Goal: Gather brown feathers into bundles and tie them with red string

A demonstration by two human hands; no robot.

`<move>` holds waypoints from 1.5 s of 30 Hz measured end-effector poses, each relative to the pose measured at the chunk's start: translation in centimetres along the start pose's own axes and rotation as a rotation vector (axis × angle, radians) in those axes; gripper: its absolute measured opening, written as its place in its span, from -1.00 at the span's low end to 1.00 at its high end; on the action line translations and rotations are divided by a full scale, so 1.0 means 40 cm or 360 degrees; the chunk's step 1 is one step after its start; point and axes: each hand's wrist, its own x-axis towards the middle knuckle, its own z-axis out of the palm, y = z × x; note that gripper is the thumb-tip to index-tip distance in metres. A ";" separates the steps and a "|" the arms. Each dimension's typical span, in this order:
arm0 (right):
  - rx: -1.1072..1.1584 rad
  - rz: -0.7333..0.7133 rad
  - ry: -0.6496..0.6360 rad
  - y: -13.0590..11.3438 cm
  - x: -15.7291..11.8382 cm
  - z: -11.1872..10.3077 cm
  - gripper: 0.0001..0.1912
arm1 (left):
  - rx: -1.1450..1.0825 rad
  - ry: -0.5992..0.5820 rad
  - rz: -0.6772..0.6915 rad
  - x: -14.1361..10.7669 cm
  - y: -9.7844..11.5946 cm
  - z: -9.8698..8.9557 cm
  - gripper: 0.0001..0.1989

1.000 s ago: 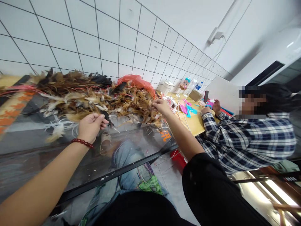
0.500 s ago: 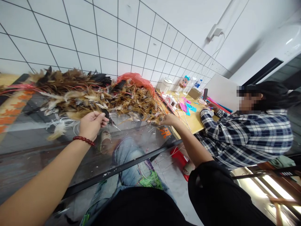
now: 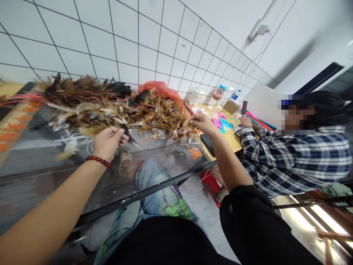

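Note:
A long heap of brown, tan and black feathers (image 3: 165,114) lies along the back of the glass table (image 3: 82,184). My left hand (image 3: 109,143), with a red bead bracelet at its wrist, is closed in a pinch on a small dark feather (image 3: 131,139) in front of the heap. At the heap's right end is my right hand (image 3: 202,123), its fingers pinched together; whatever they hold is too small to make out. White ties (image 3: 75,142) with a pale feather lie left of my left hand.
A red plastic bag (image 3: 161,89) sits behind the feathers against the tiled wall. To the right, a person in a plaid shirt (image 3: 300,158) is at a wooden table (image 3: 235,141) with a black phone (image 3: 207,144), a white lidded container (image 3: 197,95) and pink and blue pieces.
My right hand has moved up, away from the table's front edge, and the black phone now shows beside it. My left hand stays nearly in place. The other person's hand has risen.

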 end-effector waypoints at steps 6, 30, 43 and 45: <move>0.0274 0.0215 0.0049 0.000 0.055 0.043 -0.89 | -0.0006 -0.0019 0.0032 0.005 -0.009 0.000 -0.87; 0.1171 0.0051 -0.0425 -0.107 0.025 0.382 -0.58 | -0.0495 -0.0412 -0.0448 -0.054 0.025 0.015 -0.89; 0.1427 0.0098 -0.0224 -0.078 0.043 0.513 -0.60 | -0.0441 -0.0510 -0.0661 -0.048 0.018 0.005 -0.94; 0.1434 0.0118 -0.0235 -0.078 0.038 0.511 -0.60 | -0.0423 -0.0498 -0.0669 -0.047 0.016 0.007 -0.96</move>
